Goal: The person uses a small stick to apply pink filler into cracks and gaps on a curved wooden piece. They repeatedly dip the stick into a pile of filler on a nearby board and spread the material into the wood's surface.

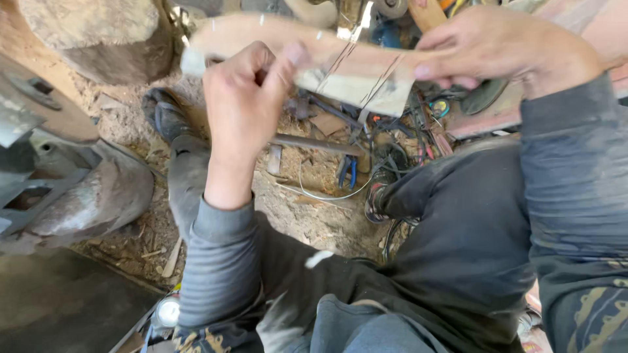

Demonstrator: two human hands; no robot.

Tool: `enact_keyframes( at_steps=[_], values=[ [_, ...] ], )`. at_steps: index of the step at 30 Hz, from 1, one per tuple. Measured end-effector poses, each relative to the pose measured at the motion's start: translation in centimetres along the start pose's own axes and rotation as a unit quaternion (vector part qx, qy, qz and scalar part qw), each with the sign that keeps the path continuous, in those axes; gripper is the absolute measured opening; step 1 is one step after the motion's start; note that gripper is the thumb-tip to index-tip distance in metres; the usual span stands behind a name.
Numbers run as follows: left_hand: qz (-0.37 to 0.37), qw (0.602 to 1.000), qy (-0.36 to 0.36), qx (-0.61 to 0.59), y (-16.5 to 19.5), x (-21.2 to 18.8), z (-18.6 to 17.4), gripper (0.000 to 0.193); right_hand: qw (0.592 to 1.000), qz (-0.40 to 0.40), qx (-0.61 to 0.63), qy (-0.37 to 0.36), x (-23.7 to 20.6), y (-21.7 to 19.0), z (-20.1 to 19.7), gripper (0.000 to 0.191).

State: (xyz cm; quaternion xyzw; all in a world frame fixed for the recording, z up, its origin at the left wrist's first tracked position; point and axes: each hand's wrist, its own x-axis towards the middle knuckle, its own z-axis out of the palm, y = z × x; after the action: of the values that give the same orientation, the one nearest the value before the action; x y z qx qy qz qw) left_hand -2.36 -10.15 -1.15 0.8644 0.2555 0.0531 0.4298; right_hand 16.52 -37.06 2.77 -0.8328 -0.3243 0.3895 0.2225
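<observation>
Wooden piece (pixel 340 65), flat and pale with thin wires crossing its face, is held raised between both hands above the lap. Left hand (pixel 245 104) has its fingers curled shut on the left end, thumb pressed to the wood. Right hand (pixel 504 46) pinches the right end with fingers closed. Below lie blue-handled pliers (pixel 347 173) and a wire loop (pixel 327 189) on the dirt floor (pixel 307 216).

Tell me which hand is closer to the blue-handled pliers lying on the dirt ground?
Left. The left hand is raised up and to the left of the blue-handled pliers, gripping a pale wooden piece. The right hand grips the same piece farther off, at the upper right.
</observation>
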Motion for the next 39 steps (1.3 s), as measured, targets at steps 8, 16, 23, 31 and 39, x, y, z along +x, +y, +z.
enact_keyframes(
  at_steps=[8, 16, 23, 31, 39],
  values=[
    [0.351, 0.916, -0.109, 0.16, 0.3, 0.3, 5.6, 0.063, 0.942, 0.035, -0.309, -0.128, 1.7, -2.2, 1.5, 0.045],
    [0.188, 0.976, -0.104, -0.039, -1.9, 3.3, 6.5, 0.041, 0.988, 0.025, -0.146, 0.047, 1.7, 0.6, -2.2, 0.045],
    [0.136, 0.897, 0.043, -0.418, -7.7, 5.1, 0.3, 0.03, 0.984, 0.062, -0.106, 0.125, 6.6, 8.6, -1.5, 0.048],
    [0.172, 0.83, 0.14, -0.512, -12.4, 4.5, -5.0, 0.039, 0.937, 0.05, -0.345, 0.033, 10.2, 13.0, 0.5, 0.061],
    [0.162, 0.852, 0.168, -0.469, -10.7, 4.2, -4.5, 0.044, 0.931, 0.027, -0.335, 0.139, 8.2, 11.8, -1.8, 0.062]
  ],
)
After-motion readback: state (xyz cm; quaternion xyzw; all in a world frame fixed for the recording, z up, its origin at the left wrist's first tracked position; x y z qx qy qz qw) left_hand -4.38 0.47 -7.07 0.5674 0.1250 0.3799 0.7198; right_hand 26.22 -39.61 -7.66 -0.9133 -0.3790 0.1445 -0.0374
